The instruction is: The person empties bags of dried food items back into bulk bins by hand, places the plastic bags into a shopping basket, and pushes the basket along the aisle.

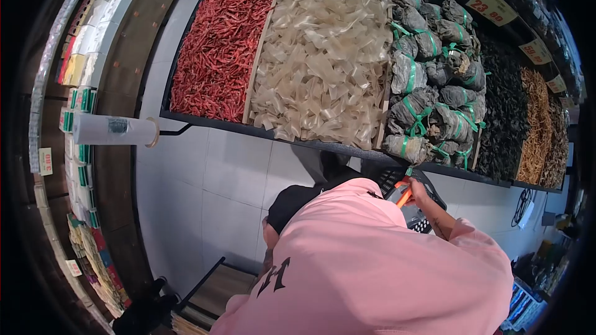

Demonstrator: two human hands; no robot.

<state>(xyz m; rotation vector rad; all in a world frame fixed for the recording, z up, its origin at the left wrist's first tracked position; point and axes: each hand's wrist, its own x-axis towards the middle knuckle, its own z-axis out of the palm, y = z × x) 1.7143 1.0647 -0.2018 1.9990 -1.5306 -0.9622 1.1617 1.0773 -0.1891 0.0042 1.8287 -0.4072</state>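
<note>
My right hand (pixel 418 192) is closed around the orange handle (pixel 405 196) of a black shopping basket (pixel 428 181). The basket hangs beside my body, below the front edge of the display. A clear, shiny item (pixel 419 214) seems to lie in it, too unclear to name. Only a strip of skin on my left side (pixel 270 236) shows, next to a black cloth-like thing (pixel 293 203). My left fingers are hidden behind the pink shirt (pixel 379 260). Nearest the basket are grey, wrinkled bundles tied with green string (pixel 428 102).
The display bin holds dried red chillies (pixel 217 49), translucent flat strips (pixel 323 56), dark dried goods (pixel 501 111) and orange-brown strands (pixel 534 127). A plastic bag roll (pixel 115 130) sticks out at left. Shelves with packages (pixel 84 149) line the left. A low wooden stand (pixel 217 288) is near me.
</note>
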